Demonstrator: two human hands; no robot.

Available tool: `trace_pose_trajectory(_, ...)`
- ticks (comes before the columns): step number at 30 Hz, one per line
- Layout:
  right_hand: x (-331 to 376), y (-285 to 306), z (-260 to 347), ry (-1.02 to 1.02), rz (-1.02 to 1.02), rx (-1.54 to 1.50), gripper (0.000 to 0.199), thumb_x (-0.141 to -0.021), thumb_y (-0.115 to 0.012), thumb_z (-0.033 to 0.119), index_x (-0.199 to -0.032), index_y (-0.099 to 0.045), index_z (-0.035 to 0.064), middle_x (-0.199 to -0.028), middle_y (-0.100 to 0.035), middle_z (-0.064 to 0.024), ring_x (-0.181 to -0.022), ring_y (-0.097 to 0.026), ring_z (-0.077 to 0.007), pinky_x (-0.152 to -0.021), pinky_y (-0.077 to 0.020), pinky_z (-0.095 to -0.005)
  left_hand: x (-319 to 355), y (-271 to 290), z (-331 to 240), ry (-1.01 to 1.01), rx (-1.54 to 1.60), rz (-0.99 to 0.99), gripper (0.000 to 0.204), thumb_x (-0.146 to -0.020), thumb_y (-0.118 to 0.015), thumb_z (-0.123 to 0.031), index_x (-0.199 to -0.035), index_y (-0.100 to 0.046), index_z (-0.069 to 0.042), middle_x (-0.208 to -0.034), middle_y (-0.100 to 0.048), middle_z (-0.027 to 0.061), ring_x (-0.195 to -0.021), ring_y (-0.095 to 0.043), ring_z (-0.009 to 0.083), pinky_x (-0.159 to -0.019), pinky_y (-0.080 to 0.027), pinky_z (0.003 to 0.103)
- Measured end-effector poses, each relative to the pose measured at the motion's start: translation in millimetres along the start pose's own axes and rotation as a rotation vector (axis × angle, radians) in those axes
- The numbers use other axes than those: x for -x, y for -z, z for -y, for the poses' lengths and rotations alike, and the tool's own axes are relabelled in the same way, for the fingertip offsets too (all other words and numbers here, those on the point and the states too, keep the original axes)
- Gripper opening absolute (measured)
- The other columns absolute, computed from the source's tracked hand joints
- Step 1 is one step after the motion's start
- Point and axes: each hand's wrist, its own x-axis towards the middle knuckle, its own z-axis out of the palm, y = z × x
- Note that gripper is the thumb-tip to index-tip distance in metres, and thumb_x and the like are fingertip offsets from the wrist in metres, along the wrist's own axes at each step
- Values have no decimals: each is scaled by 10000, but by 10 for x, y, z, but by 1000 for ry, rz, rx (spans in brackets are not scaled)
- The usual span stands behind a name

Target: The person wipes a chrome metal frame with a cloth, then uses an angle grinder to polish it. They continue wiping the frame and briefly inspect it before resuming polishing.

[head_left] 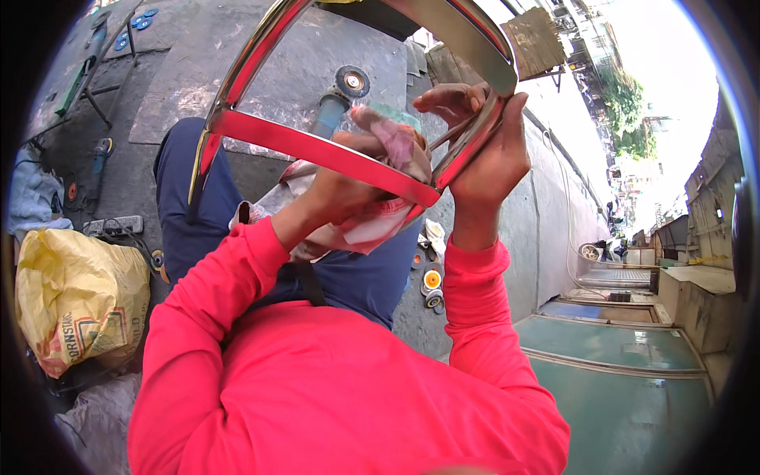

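Note:
A polished metal frame [317, 153] with flat, mirror-bright bars is held up in front of my chest and reflects my red sleeves. My right hand [497, 162] grips its right corner, with the thumb up along the outside and fingers reaching round inside. Behind the lower bar, my left hand [342, 191] is closed on a stained white and pink rag [372, 229]. Part of that rag bunches up inside the frame, close to the right corner. The bar hides some of the left fingers, and the frame's top runs out of view.
Beyond my knees an angle grinder [328, 115] with an abrasive disc lies on a floor sheet. Another grinder [99, 158], a power strip [115, 227] and a yellow sack [79, 297] are at left. Several discs [432, 281] lie by my right leg; greenish panels [625, 396] stand right.

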Motion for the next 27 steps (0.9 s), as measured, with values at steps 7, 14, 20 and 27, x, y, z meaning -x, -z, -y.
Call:
trace_pose_trajectory(7,-29,-32,10,-60,15,-102,522,-1049,-238,490,-846,-417,43,-723,-562,-174,-782,-618,-326,-854,-477,-453,-208,-42,95,148,572,186,126,-756,-744,-92,-767,-692,22,-701,-669,24,-626,-578,68,-564,-452,277)
trace_pose_trajectory(14,3,-51,-28,8,-31,-35,666,-1038,-259,530,-828,-543,-35,-687,-579,-130,-687,-623,-241,-740,-519,-375,-407,-53,28,0,372,205,205,-728,-805,-156,-712,-708,23,-610,-615,-13,-657,-517,24,-608,-441,254)
trace_pose_trajectory(20,49,-139,50,13,-122,64,707,-1034,-248,546,-933,-592,-63,-829,-646,-152,-757,-643,-225,-761,-512,-339,-632,-96,-182,-130,170,74,211,-726,-803,-163,-775,-720,25,-641,-651,34,-687,-559,45,-654,-472,263)
trace_pose_trajectory(27,21,-53,65,65,-14,235,697,-1043,-176,519,-1219,-509,-68,-1117,-625,-216,-997,-619,-260,-956,-466,-346,-695,-72,-226,33,378,111,158,-784,-746,-106,-815,-711,45,-717,-671,22,-705,-563,45,-610,-480,242)
